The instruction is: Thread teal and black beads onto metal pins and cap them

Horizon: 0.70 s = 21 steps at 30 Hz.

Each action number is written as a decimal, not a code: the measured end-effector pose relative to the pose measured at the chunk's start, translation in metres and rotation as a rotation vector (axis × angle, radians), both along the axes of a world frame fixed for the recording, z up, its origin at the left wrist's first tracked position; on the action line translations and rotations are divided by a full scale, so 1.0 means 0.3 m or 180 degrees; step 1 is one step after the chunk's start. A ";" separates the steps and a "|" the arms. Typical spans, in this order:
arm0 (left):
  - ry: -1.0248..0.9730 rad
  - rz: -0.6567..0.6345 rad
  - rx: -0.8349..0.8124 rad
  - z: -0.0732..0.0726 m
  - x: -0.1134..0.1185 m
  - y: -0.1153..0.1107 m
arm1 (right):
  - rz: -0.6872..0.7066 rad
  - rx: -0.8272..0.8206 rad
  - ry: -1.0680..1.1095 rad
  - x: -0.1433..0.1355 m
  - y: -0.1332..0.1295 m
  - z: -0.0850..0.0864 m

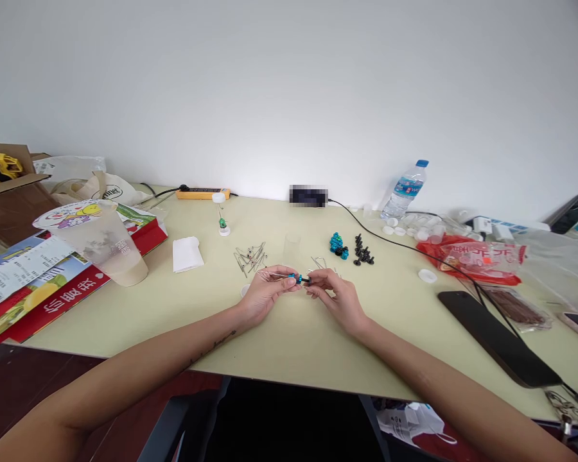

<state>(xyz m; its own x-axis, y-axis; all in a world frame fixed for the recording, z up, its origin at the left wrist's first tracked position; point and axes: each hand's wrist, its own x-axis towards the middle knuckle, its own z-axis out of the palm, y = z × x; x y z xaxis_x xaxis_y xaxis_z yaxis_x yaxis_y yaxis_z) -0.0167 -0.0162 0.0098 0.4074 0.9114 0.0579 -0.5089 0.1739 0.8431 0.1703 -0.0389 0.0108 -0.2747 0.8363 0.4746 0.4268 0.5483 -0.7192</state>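
Observation:
My left hand (268,292) is closed on a small blue part (296,278), and a thin metal wire sticks out between its fingers. My right hand (334,294) pinches a black piece (307,280) at the right end of the blue part. Just behind the hands stands a clear plastic tube (292,246). Bent metal wires (251,258) lie in a pile behind my left hand. Beyond my right hand are blue parts (337,244) and black parts (363,251). A white round lid (245,290) is partly hidden by my left hand.
A capped tube (222,217) and folded white paper (187,254) stand or lie at left, near a drink cup (96,242). At right are a water bottle (404,191), white caps (399,231), a red bag (472,258) and a black power bank (498,337) with a cable.

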 end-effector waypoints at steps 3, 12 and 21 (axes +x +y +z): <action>0.0019 -0.0007 -0.0003 -0.002 -0.001 0.002 | 0.0006 0.0004 -0.0007 0.000 0.000 0.001; 0.0052 0.0021 0.0048 -0.007 -0.003 0.006 | 0.0080 0.0043 -0.0003 0.000 0.006 -0.003; 0.0052 -0.0064 0.0021 -0.020 -0.004 0.033 | 0.0047 -0.0066 0.0003 0.003 0.009 -0.002</action>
<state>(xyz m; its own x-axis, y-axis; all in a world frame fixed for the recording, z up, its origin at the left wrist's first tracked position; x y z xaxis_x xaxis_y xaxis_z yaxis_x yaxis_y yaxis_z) -0.0179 -0.0063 0.0037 0.4267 0.9026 0.0571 -0.4915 0.1784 0.8524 0.1713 -0.0361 0.0102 -0.2866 0.8418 0.4573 0.4180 0.5394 -0.7310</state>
